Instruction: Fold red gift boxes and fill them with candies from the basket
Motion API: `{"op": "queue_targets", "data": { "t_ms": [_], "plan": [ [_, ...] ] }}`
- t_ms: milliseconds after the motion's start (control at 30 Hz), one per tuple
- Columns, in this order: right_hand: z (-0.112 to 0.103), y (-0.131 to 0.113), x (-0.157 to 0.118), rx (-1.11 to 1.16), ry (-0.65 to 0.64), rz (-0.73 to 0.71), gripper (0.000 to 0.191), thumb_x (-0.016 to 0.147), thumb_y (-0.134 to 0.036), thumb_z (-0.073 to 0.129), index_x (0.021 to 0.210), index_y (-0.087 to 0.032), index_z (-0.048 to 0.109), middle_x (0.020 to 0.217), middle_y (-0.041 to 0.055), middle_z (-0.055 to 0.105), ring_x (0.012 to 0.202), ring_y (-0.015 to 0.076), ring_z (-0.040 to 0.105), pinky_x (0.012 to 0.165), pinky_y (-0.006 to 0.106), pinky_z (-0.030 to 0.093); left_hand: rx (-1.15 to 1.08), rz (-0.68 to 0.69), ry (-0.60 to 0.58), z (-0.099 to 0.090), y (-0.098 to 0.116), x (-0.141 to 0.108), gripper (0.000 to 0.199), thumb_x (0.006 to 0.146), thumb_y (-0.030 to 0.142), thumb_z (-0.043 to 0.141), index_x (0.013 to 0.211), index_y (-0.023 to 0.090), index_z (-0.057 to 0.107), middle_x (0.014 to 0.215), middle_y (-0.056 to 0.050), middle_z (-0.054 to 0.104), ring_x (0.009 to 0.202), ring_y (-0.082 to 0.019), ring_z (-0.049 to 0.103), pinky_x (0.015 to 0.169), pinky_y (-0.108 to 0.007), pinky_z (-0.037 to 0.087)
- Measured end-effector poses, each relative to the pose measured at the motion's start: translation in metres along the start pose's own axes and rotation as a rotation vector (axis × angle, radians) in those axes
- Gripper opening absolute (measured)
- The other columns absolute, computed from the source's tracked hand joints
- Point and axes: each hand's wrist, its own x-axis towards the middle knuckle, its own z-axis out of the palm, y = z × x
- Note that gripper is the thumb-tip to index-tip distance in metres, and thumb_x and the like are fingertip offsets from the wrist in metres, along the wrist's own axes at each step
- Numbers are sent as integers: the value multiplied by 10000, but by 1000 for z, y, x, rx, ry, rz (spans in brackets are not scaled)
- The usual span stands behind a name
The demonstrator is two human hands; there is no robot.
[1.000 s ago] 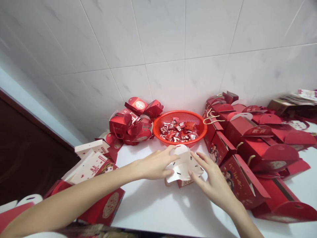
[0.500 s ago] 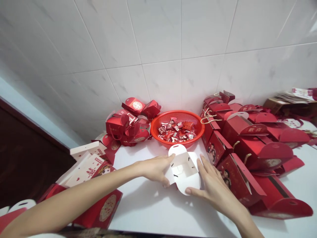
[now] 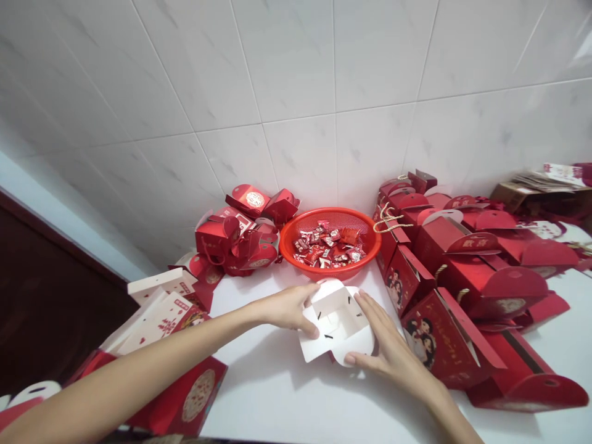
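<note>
A small gift box [image 3: 337,327] stands on the white table with its top flaps spread, showing a white inside with dark slots. From the left, my left hand [image 3: 296,308] grips its edge, thumb on the near-left flap and fingers at the back. My right hand [image 3: 386,339] holds the opposite side, fingers along the right flap and thumb at the front one. Just behind the box is a red plastic basket [image 3: 375,243] with wrapped candies [image 3: 326,243] in it.
Red gift boxes [image 3: 490,277] crowd the right side, some with rope handles. More red boxes [image 3: 217,234] are piled at the back left. Near left are cream-topped boxes [image 3: 166,317]. A tiled wall [image 3: 296,80] rises behind the table [image 3: 259,394].
The box has turned slightly between my hands, and its left flap now sticks out more toward the near left. My left thumb has moved onto that flap.
</note>
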Motion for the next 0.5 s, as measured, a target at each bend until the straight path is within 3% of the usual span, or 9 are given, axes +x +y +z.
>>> {"op": "queue_targets", "data": {
  "t_ms": [100, 167, 300, 400, 500],
  "plan": [
    [4, 3, -1, 30, 35, -26, 988, 835, -609, 684, 1613, -295, 163, 1675, 93, 148, 1542, 314, 156, 1231, 517, 238, 25, -126, -103, -7, 2, 3, 784, 600, 295, 768, 1337, 201, 516, 920, -14, 655, 613, -146, 587, 516, -237, 443],
    [7, 3, -1, 40, 61, -23, 970, 838, -595, 686, 1609, -301, 175, 1676, 92, 146, 1542, 313, 157, 1230, 524, 236, 142, -111, -108, -15, 7, 3, 695, 619, 289, 763, 1278, 199, 560, 939, -19, 668, 651, -150, 606, 549, -236, 452],
    [15, 5, 2, 52, 117, -32, 955, 829, -558, 709, 1600, -312, 202, 1672, 92, 162, 1538, 322, 167, 1225, 536, 242, 594, 23, 110, -41, 29, 9, 188, 770, 267, 654, 930, 180, 701, 845, -35, 710, 761, -188, 642, 663, -263, 445],
    [20, 6, 3, 59, 167, -34, 949, 827, -527, 721, 1597, -312, 209, 1668, 97, 178, 1535, 333, 176, 1217, 538, 260, 732, 91, 265, -67, 44, 34, 186, 860, 262, 575, 926, 199, 737, 900, -51, 740, 824, -202, 660, 730, -281, 451],
    [22, 5, 4, 72, 175, -27, 945, 823, -530, 724, 1593, -301, 226, 1665, 103, 185, 1533, 337, 178, 1218, 544, 251, 763, 73, 237, -88, 45, 79, 208, 839, 162, 586, 951, 210, 754, 986, -68, 740, 977, -247, 664, 829, -305, 458]
  ]
}}
